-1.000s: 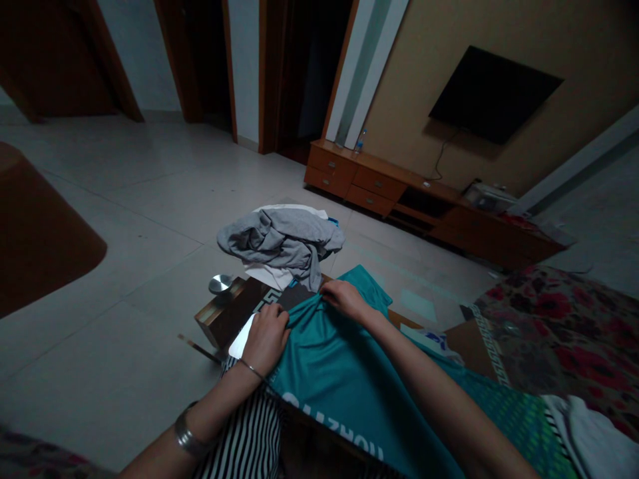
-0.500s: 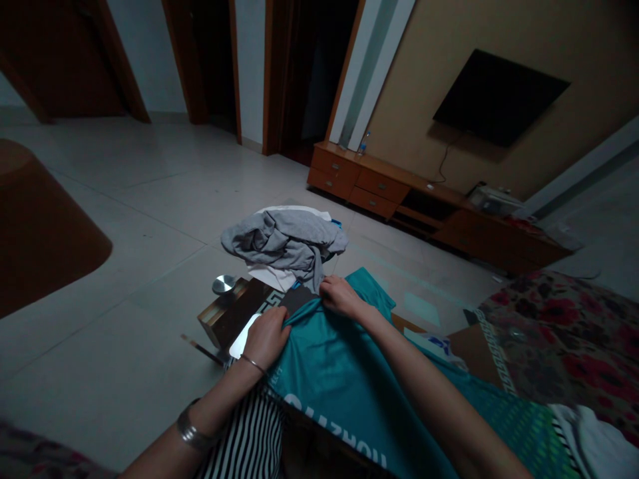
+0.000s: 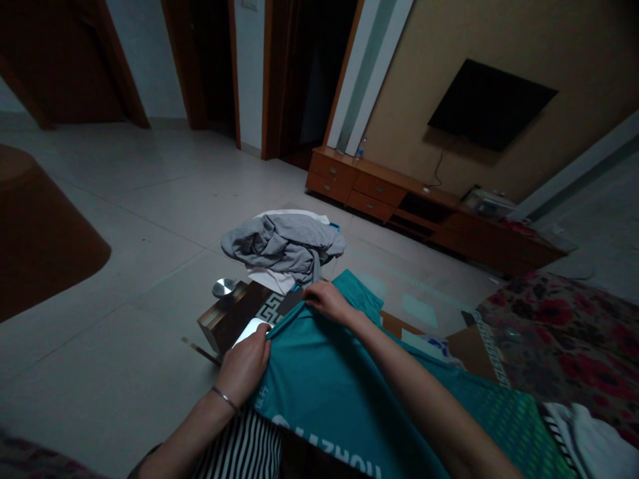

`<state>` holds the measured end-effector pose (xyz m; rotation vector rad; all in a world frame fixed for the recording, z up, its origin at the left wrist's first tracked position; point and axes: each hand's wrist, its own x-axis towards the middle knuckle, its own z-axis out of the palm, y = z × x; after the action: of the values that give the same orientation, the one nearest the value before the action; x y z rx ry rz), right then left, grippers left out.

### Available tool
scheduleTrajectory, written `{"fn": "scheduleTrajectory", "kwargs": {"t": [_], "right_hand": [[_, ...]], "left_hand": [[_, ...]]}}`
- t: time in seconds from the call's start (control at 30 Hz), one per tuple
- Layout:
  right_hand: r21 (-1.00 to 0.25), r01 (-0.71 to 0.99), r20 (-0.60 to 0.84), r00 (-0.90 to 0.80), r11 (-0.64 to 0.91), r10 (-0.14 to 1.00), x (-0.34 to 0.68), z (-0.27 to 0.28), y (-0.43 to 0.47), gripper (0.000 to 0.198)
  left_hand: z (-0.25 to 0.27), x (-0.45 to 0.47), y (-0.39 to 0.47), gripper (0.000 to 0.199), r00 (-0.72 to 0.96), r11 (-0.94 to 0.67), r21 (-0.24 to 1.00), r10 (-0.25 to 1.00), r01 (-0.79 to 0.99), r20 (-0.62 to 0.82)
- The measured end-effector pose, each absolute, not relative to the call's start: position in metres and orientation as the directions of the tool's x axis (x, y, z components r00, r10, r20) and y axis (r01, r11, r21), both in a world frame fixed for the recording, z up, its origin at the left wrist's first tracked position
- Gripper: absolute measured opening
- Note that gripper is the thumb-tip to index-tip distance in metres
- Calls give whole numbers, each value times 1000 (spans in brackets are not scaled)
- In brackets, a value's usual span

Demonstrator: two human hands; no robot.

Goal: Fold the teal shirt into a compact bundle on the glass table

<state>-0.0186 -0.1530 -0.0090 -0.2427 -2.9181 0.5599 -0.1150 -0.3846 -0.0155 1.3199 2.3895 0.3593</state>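
A teal shirt (image 3: 329,372) with white lettering is stretched between my two hands, its far part lying over the table. My left hand (image 3: 245,362) is closed on the near left corner of its edge. Farther along the same edge, my right hand (image 3: 329,301) pinches the cloth, fingers together. Under the shirt is a dark wooden table (image 3: 219,322) with a pale key pattern. A bright white object (image 3: 252,327) lies just behind my left hand, partly covered by it. Beyond both hands sits a heap of grey clothing (image 3: 284,243) with white cloth around it.
A round metal disc (image 3: 223,287) stands at the table's left corner. White cloth (image 3: 584,436) lies at the lower right, beside a flowered sofa (image 3: 554,332). A brown rounded shape (image 3: 44,233) juts in at left. Along the far wall runs a low wooden cabinet (image 3: 379,193).
My left hand has moved left and slightly down, and my right hand a little left. The shirt has shifted left with them, its edge pulled straighter between the hands.
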Motion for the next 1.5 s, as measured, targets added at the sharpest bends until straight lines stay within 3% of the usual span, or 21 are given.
{"fn": "scheduleTrajectory", "kwargs": {"t": [0.1, 0.2, 0.33, 0.43, 0.5, 0.67, 0.97, 1.27, 1.37, 1.5], "right_hand": [[-294, 156, 118, -973, 943, 198, -30, -18, -164, 9], [-349, 224, 203, -930, 910, 307, -24, -19, -157, 16], [-510, 432, 251, -752, 744, 609, 10, -12, -112, 21], [-547, 604, 133, -621, 580, 772, 45, -11, -75, 25], [-524, 687, 59, -560, 503, 826, 66, -14, -59, 26], [-466, 763, 1, -506, 448, 863, 89, -31, -48, 21], [-396, 794, 115, -455, 461, 883, 33, -38, -33, 24], [-422, 762, -11, -546, 491, 838, 5, -55, -39, 15], [-457, 751, 13, -530, 477, 848, 8, -57, -33, 10], [-517, 727, 90, -478, 452, 874, 16, -50, -16, 22]], "left_hand": [[-7, -117, -386, 24, -476, 496, 256, 868, 830, -140], [4, -116, -377, 21, -473, 474, 144, 880, 869, -46], [5, -106, -349, 23, -362, 352, 274, 932, 895, -15], [-8, -94, -323, 25, -273, 259, 404, 962, 877, -25], [-20, -88, -310, 25, -270, 261, 407, 962, 876, -35], [-38, -86, -300, 26, -301, 285, 338, 953, 897, -4], [-46, -93, -297, 23, -341, 295, 428, 940, 854, 32], [-48, -93, -298, 22, -356, 291, 479, 933, 828, 48], [-49, -93, -298, 21, -375, 304, 488, 926, 818, 50], [-49, -93, -298, 21, -395, 315, 487, 916, 815, 67]]}}
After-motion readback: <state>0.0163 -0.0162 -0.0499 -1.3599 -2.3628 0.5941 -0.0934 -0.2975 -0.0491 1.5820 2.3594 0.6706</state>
